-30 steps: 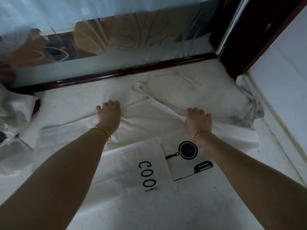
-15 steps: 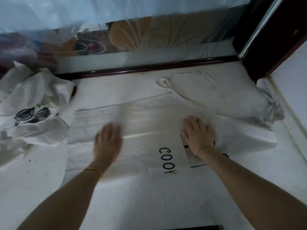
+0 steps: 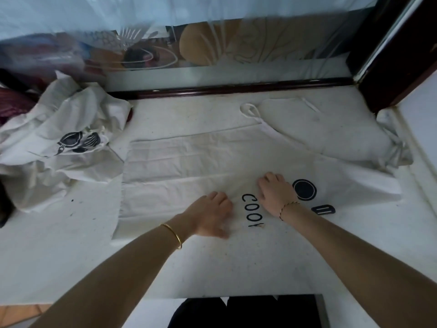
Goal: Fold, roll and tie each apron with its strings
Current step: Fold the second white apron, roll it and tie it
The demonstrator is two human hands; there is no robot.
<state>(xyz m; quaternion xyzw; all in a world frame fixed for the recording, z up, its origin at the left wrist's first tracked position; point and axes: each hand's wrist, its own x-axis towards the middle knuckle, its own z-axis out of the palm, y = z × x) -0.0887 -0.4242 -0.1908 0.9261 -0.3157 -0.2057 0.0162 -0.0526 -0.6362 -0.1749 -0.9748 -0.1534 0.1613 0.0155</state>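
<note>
Fingers (image 3: 268, 179) of the right hand (image 3: 275, 195) lie flat and close together, palm down, pressing on a white apron (image 3: 189, 166) spread in a long folded band across a white table (image 3: 71, 256). The hand sits between the black lettering (image 3: 251, 210) printed on the cloth and a round black pan print (image 3: 304, 189), with a spatula print (image 3: 323, 210) just beside the wrist. The left hand (image 3: 209, 215) rests palm down on the same fold, just left of the lettering. Its fingers (image 3: 218, 197) look straight and loosely together, though blur hides the finer detail. A gold bangle (image 3: 173, 234) circles the left wrist and a thin thread bracelet (image 3: 287, 207) the right.

At the apron's far edge a string loop (image 3: 248, 110) lies on the tabletop, beside more pale cloth (image 3: 331, 129) toward the right corner. Whether that cloth is part of the same apron cannot be told. A second apron (image 3: 59, 143) sits crumpled in a heap at the table's left end, its black print showing. A glass panel (image 3: 212, 55) in a dark wood frame (image 3: 236, 87) runs along the back.
</note>
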